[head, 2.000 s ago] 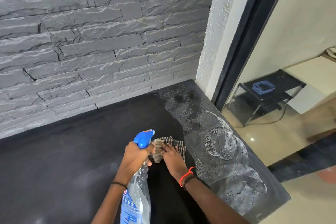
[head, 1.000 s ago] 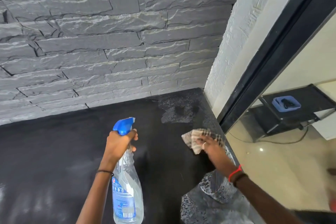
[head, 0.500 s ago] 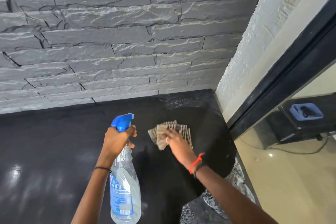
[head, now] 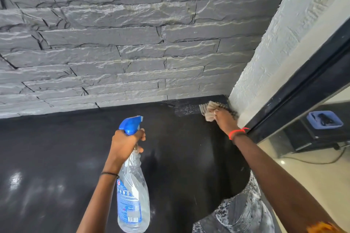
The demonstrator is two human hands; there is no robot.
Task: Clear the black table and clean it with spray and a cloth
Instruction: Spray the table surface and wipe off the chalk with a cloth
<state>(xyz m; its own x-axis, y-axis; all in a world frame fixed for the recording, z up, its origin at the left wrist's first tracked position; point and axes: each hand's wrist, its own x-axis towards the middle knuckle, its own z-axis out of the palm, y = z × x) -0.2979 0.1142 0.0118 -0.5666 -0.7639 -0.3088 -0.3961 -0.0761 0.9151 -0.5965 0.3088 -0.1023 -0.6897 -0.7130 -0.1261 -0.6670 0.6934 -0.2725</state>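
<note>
The black table (head: 56,157) fills the lower part of the view, glossy and wet-looking. My left hand (head: 125,143) grips the neck of a clear spray bottle (head: 132,195) with a blue trigger head, held upright above the table's middle. My right hand (head: 224,121) presses a checked brown cloth (head: 210,109) onto the table's far right corner, beside the white wall. A patch of white speckled spray residue (head: 186,109) lies just left of the cloth. More dried residue (head: 244,212) shows near the table's right front edge.
A grey stone wall (head: 113,43) runs along the table's back edge. A white textured wall corner (head: 274,53) and a black door frame (head: 303,85) border the right side. Beyond it, a black shelf (head: 320,138) carries a blue tray (head: 324,119).
My right hand has swept the cloth from the table's middle to the far right corner. The spray bottle in my left hand has stayed about where it was.
</note>
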